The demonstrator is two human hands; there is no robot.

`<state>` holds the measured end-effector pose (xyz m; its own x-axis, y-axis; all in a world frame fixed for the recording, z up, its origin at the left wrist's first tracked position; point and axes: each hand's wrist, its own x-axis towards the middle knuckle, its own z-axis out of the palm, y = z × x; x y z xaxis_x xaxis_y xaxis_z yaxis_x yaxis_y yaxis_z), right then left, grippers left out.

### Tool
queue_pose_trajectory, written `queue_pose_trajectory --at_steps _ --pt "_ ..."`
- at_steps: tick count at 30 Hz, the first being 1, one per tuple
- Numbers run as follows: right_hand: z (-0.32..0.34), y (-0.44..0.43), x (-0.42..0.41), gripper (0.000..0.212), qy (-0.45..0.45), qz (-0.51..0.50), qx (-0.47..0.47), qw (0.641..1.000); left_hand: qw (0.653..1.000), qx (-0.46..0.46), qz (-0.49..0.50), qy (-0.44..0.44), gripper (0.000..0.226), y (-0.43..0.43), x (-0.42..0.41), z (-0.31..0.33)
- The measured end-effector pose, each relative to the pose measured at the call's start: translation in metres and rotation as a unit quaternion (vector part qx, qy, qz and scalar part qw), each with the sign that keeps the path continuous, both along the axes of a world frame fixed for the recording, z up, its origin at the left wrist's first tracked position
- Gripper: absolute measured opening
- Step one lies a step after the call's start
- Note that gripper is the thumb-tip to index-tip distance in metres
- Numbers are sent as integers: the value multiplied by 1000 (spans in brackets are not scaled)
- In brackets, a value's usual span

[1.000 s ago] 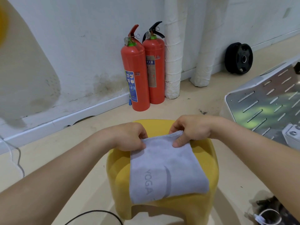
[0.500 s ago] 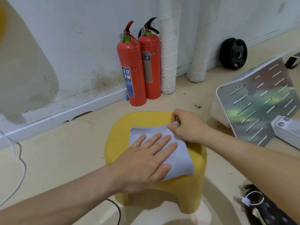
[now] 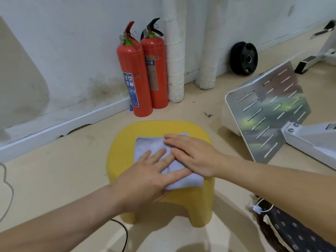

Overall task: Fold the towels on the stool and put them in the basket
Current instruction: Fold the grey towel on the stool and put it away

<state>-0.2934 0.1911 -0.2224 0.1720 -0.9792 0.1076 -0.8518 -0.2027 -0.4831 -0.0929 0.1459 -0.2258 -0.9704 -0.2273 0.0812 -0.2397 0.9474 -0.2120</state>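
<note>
In the upper middle of the frame, the rear fire extinguisher (image 3: 154, 73) carries a dark band of white Chinese characters (seemingly 灭火器), while the front fire extinguisher (image 3: 133, 70) wears a blue pictogram label whose print is too small to read.

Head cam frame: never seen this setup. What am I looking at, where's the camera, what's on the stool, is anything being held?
There is no machine here. A person works with bare hands, and the single picture comes from a wide-angle camera worn on their head, looking forward and down. So the two arms coming in from the bottom are the wearer's own.

One folded pale blue towel lies on the yellow stool. The left hand and the right hand both lie flat on it with fingers straight, pressing it down. Nothing is gripped or lifted.

Two red fire extinguishers stand against the wall behind the stool. At the bottom right edge is what looks like a lined woven basket, partly cut off by the frame.
</note>
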Motion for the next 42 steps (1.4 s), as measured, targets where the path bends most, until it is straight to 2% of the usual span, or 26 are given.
queue_pose_trajectory --at_steps 3,5,6,8,10,12,13,15,16,17,19,20,22,24,26,27,28,29,31,33,35,36,37,39,41,42 --pt "2 5 -3 52 32 29 41 998 998 56 8 27 54 -6 14 6" --pt "19 7 0 61 -26 11 118 993 981 160 77 84 47 -11 20 26" --pt "32 6 -1 73 -83 -13 180 980 958 237 121 110 41 -16 20 39" --pt "62 3 -9 91 -224 -36 301 926 889 388 178 163 28 -30 17 69" --pt "86 3 -18 87 -351 40 343 870 784 544 203 222 19 -41 17 92" --pt "100 5 -22 65 -412 80 324 848 673 661 217 251 17 -47 18 102" --pt "100 3 -24 50 -429 55 305 849 628 698 225 259 19 -49 19 101" --pt "90 -4 -27 28 -459 -28 287 840 572 734 252 265 25 -52 18 92" --pt "82 -7 -27 24 -462 -56 293 835 565 734 272 260 26 -52 17 85" --pt "71 -8 -25 21 -438 -84 298 844 572 724 292 250 24 -52 16 77" --pt "52 -10 -18 17 -320 -143 288 891 614 677 333 232 20 -53 16 58" --pt "45 -10 -12 23 -257 -168 272 912 632 650 353 233 20 -55 15 50" --pt "39 -11 -1 33 -159 -201 244 935 638 612 389 260 22 -62 13 40" --pt "36 -15 4 38 -66 -209 230 948 616 591 414 317 28 -69 10 39" --pt "35 -17 6 41 -10 -215 219 952 556 624 415 360 39 -77 7 42" --pt "35 -18 7 43 5 -217 218 951 532 648 408 361 44 -79 6 44" --pt "34 -19 7 44 21 -218 221 950 529 661 404 345 47 -81 6 45" --pt "35 -20 7 45 38 -219 227 948 556 653 406 315 50 -82 7 44" --pt "38 -24 4 44 87 -222 227 944 653 580 414 256 51 -83 6 40" --pt "36 -31 -4 43 111 -222 173 953 740 490 397 235 45 -80 0 40" --pt "34 -39 -10 44 7 -197 124 972 786 432 368 244 41 -77 -7 38" --pt "35 -43 -10 55 -56 -186 125 973 794 419 357 259 41 -76 -10 36" --pt "38 -46 -10 70 -105 -182 139 968 789 421 351 279 43 -76 -12 33" --pt "39 -51 -8 87 -164 -193 166 953 733 480 360 321 56 -76 -10 30" --pt "37 -57 -9 70 -226 -208 169 936 654 573 369 328 79 -77 -4 31" --pt "37 -59 -10 56 -247 -215 168 930 631 607 368 312 89 -79 -2 31"
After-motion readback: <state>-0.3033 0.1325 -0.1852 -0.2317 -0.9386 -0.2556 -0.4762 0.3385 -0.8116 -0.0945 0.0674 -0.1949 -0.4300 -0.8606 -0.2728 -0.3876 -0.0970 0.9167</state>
